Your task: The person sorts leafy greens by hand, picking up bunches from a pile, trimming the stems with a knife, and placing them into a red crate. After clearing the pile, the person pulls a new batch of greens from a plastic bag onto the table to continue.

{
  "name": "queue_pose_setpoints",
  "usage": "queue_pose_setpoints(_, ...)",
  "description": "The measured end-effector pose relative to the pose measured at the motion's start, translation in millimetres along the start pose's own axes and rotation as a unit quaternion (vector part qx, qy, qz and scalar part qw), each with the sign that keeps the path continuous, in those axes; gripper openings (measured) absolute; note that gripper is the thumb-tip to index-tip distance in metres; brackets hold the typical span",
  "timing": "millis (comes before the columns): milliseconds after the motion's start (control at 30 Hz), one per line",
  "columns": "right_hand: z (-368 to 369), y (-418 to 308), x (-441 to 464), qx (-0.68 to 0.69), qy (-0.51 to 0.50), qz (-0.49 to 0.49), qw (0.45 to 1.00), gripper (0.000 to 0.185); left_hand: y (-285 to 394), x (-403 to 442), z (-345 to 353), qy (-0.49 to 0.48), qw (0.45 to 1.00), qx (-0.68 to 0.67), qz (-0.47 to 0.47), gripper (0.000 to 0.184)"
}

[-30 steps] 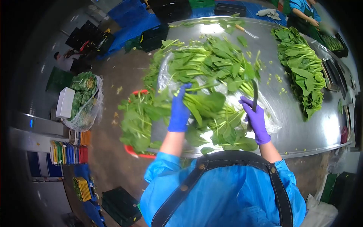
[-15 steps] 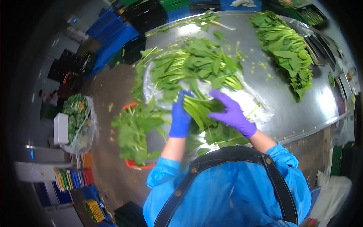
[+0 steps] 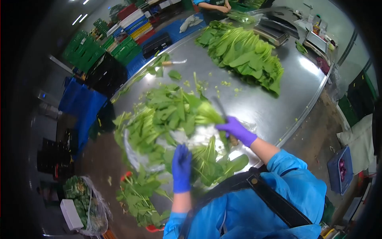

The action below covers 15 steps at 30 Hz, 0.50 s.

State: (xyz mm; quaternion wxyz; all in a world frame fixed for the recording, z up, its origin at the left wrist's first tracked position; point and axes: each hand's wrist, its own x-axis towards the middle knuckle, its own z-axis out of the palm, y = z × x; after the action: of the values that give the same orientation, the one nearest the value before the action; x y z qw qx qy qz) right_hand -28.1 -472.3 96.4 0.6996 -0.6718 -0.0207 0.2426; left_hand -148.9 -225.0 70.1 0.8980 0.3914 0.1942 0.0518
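Note:
My right hand point(image 3: 237, 131), in a purple glove, is closed around a knife point(image 3: 233, 140); its brownish handle shows below the fingers and a dark, blurred blade points up and away. Just left of the blade lie the pale stalks of leafy greens point(image 3: 207, 114), on the pile point(image 3: 167, 107). My left hand point(image 3: 182, 167), in a blue glove, is lower left with fingers extended upward, slightly bent and blurred; I see nothing held in it. More leafy greens point(image 3: 211, 163) lie between my hands, over a clear plastic sheet point(image 3: 199, 137).
A long stack of greens point(image 3: 246, 55) lies across the metal table point(image 3: 262, 107), near a scale point(image 3: 274, 34). A second knife point(image 3: 174, 62) rests at the far left edge. A red basket point(image 3: 153, 228) holds leaves at lower left. Another person's hands point(image 3: 225, 7) are at the far side.
The bunch of greens both hands held is out of them. My right hand has taken hold of a knife, and my left has drawn apart from it. The camera view has turned.

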Motion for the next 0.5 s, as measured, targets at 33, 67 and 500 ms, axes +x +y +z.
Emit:
queue_pose_setpoints(33, -27.7, 13.0, 20.1, 0.021, 0.073, -0.005, 0.997, 0.039, -1.3, -0.8, -16.0, -0.001, 1.000, -0.004, -0.017, 0.040)
queue_pose_setpoints(67, -49.9, 2.0, 22.1, 0.051, 0.150, -0.014, 0.987, 0.036, -4.2, -1.6, -31.9, 0.000, 0.999, -0.008, -0.033, 0.041)
queue_pose_setpoints(500, -385.8, 88.6, 280.3, 0.021, 0.088, -0.161, 0.983, 0.052, -45.1, -6.2, -99.4, 0.026, 0.929, 0.297, 0.221, 0.026)
